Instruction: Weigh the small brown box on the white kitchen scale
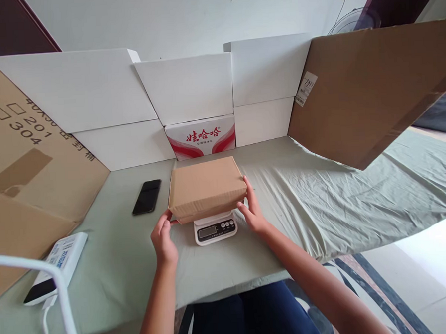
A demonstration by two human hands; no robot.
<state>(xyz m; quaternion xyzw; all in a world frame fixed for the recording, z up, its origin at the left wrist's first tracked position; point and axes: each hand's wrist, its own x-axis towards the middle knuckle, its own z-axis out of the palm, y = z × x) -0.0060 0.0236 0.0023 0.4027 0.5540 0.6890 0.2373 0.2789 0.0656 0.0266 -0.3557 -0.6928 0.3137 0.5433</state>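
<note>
Brown corrugated cardboard made the closed, flat rectangular box that sat on top of a small white digital kitchen scale, near the middle of a table covered with a pale green wrinkled cloth. The box covered most of the scale, so only the front part with the dark display and round buttons was visible. The left hand was at the near left corner of the box, with its fingertips touching the lower edge; the fingers were curved and spread a little, not clamped around anything. The right hand lay flat against the right side of the box, fingers straight and together, pressing on the side wall. So the box was held lightly between both hands.

To the left of the box, a black smartphone lay flat on the cloth, apart from the box. Further left, near the table edge, there was a white power bank with a white cable. Behind the box stood a white carton with red Chinese characters, and white boards and big brown cardboard sheets stood around the table.
</note>
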